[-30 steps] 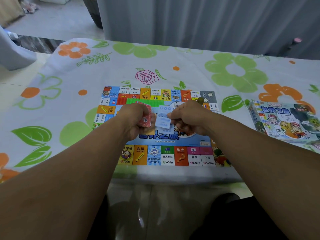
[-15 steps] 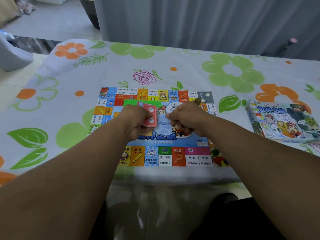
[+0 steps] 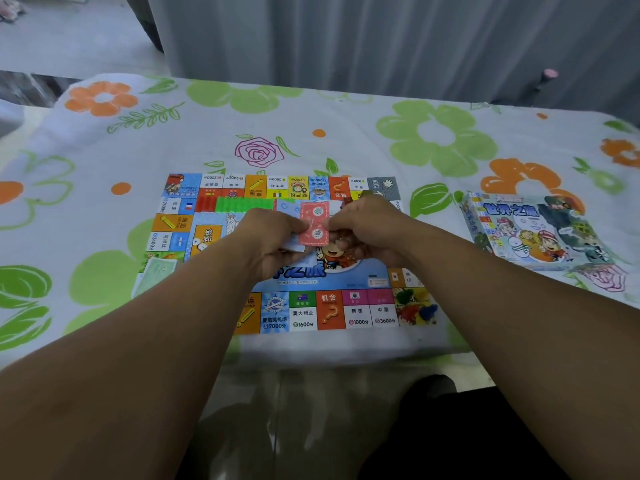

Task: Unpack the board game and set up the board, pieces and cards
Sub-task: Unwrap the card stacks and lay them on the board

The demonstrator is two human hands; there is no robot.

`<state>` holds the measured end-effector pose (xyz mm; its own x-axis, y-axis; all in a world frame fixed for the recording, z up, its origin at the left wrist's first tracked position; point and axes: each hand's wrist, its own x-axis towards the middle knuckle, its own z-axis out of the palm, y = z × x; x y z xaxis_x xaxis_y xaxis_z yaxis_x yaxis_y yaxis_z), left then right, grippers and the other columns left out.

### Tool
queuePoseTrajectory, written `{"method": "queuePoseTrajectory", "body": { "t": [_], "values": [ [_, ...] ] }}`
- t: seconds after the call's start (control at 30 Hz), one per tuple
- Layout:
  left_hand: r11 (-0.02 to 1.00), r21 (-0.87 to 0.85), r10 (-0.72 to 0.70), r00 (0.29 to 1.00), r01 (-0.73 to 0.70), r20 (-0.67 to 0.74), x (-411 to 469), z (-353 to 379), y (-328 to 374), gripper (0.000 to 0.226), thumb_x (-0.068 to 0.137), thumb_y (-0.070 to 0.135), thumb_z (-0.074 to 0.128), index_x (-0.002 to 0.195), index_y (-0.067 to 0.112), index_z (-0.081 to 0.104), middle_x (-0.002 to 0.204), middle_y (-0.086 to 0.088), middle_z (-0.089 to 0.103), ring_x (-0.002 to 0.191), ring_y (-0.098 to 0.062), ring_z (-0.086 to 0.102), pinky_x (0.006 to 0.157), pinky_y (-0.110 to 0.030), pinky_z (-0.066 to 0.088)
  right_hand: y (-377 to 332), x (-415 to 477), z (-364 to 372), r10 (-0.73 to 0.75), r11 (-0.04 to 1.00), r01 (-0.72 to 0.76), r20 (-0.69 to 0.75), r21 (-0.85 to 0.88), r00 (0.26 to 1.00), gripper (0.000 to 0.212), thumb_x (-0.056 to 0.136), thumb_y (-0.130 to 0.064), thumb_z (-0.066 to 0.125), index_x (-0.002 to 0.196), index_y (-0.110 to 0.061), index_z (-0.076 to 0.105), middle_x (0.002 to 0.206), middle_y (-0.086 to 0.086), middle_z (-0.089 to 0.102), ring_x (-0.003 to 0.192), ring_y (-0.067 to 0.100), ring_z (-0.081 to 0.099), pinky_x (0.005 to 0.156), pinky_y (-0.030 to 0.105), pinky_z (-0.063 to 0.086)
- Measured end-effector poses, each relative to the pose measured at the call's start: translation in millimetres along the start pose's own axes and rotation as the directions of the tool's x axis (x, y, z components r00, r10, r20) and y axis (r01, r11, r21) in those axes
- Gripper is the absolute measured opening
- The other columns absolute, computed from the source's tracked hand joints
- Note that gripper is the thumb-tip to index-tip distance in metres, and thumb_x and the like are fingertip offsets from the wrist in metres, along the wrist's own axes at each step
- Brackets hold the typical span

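- Tablecloth [image 3: 346, 126]: woven cloth, matt, printed with flowers, lightly creased.
- Board [image 3: 304, 313]: thin printed card, smooth, faint sheen.
- Red card [image 3: 313, 223]: stiff paper, smooth, printed pattern on the back.
- Green pieces [image 3: 242, 204]: plastic, bright, ribbed where they sit in a row.
- Box [image 3: 533, 233]: printed cardboard, smooth, slightly glossy.
- Curtain [image 3: 381, 39]: grey cloth, matt, hanging in soft folds.
- Floor [image 3: 277, 410]: hard, glossy, showing reflections.

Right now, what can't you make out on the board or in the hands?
Head view only:
- red card face: only its back shows.
- blue cards: mostly covered by the left hand.
- board centre: hidden behind it and the right hand.
- coloured pieces, near right corner: blurred, uncountable.
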<state>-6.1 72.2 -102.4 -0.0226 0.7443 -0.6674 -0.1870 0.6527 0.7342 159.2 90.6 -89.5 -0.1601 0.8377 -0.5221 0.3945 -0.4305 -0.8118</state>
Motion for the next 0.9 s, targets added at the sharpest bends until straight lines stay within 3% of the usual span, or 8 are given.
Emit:
{"method": "queuePoseTrajectory", "body": {
  "t": [0.17,0.3,0.43,0.6,0.77,0.9],
  "values": [
    [0.999,-0.011,-0.030,0.999,0.030,0.019,3.3,0.5,-0.7,0.021,0.102,0.001,0.049,0.119,-0.006,0.060,0.095,-0.013,0.067,0.078,-0.022,0.067,0.063,-0.033,0.056,9.6,-0.3,-22.0,0.110,0.992,-0.112,-0.041,-0.056,0.993,0.010,0.090,-0.011,0.070,0.083,-0.004,0.066,0.071,0.011,0.069,0.046,0.013,0.046,0.040,0.021,0.028],
    [0.999,-0.022,-0.032,0.999,0.033,0.020,2.8,0.7,-1.1,0.025,0.102,0.002,0.050,0.123,-0.007,0.061,0.090,-0.012,0.066,0.076,-0.021,0.065,0.070,-0.034,0.056,17.5,1.3,-28.4,0.194,0.966,-0.195,-0.025,-0.171,0.981,0.019,0.090,-0.014,0.073,0.074,-0.003,0.069,0.076,0.013,0.073,0.045,0.012,0.043,0.040,0.020,0.029],
    [0.997,-0.066,-0.029,0.999,0.031,0.024,1.5,2.3,-0.9,0.031,0.102,0.005,0.050,0.131,-0.004,0.055,0.092,-0.013,0.066,0.077,-0.023,0.065,0.082,-0.040,0.057,18.1,1.8,-27.7,0.205,0.953,-0.213,-0.059,-0.216,0.977,0.024,0.088,-0.017,0.077,0.070,-0.003,0.070,0.064,0.008,0.069,0.043,0.012,0.040,0.040,0.018,0.028],
    [0.994,-0.107,-0.019,1.000,0.022,0.023,1.6,2.4,-0.4,0.041,0.098,0.002,0.045,0.139,0.000,0.049,0.089,-0.014,0.066,0.075,-0.025,0.065,0.094,-0.048,0.056,15.9,-1.6,-26.3,0.187,0.956,-0.205,-0.105,-0.208,0.977,0.026,0.085,-0.016,0.080,0.067,-0.002,0.067,0.067,0.012,0.068,0.043,0.013,0.040,0.041,0.019,0.030],
    [0.997,-0.082,-0.007,1.000,0.008,0.016,1.5,1.8,-1.1,0.039,0.098,-0.004,0.042,0.136,-0.001,0.051,0.095,-0.016,0.067,0.080,-0.026,0.066,0.074,-0.042,0.059,9.8,-5.0,-24.1,0.102,0.979,-0.132,-0.191,-0.156,0.976,0.029,0.087,-0.008,0.077,0.069,-0.005,0.054,0.062,0.012,0.061,0.026,0.008,0.040,0.034,0.014,0.030],
    [0.998,-0.055,-0.008,1.000,0.008,0.009,-2.1,0.5,-0.1,0.030,0.097,-0.007,0.051,0.126,-0.001,0.056,0.112,-0.020,0.066,0.093,-0.032,0.067,0.068,-0.043,0.059,4.4,-5.5,-17.5,0.038,0.989,-0.058,-0.147,-0.137,0.988,0.024,0.090,-0.011,0.075,0.074,-0.002,0.060,0.047,0.004,0.059,0.031,0.008,0.042,0.035,0.015,0.030]
  ]
}}
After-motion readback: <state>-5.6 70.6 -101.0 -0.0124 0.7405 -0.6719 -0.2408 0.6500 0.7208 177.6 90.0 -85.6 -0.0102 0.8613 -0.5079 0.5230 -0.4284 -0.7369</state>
